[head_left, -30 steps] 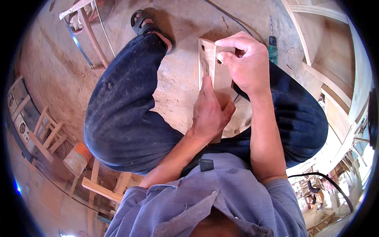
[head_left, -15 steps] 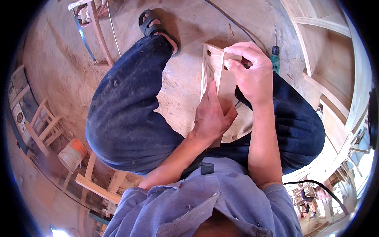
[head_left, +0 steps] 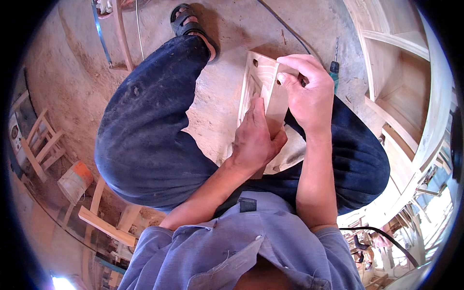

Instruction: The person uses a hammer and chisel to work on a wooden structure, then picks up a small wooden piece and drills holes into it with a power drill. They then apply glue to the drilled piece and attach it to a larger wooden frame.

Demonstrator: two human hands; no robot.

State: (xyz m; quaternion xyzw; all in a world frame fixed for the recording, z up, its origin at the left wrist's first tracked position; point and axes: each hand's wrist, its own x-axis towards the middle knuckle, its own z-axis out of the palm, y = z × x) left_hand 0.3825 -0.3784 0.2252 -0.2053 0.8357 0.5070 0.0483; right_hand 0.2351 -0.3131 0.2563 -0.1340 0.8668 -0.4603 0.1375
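Observation:
Between my bent legs stands a pale wooden piece (head_left: 276,107), like a small frame or panel of joined boards, with its far end tilted up. Small dark square holes show near that end, and a recessed face is visible on its left. My left hand (head_left: 255,140) is closed around its nearer part, fingers stretched along the edge and thumb on the right side. At the far right corner my right hand (head_left: 313,94) grips the piece, fingers curled over the end and thumb beside a hole. What lies under the right fingers is hidden.
A teal power drill (head_left: 334,72) with a long bit lies beyond my right knee, near a black cable (head_left: 285,24). Large wooden cabinet framing (head_left: 396,41) curves along the right. Leftward are a white-and-orange bucket (head_left: 76,181), wooden offcuts (head_left: 106,226) and a bow saw (head_left: 121,36).
The wooden piece has turned slightly, so more of its recessed left face shows. Both hands keep their hold. The whole view has shifted a little.

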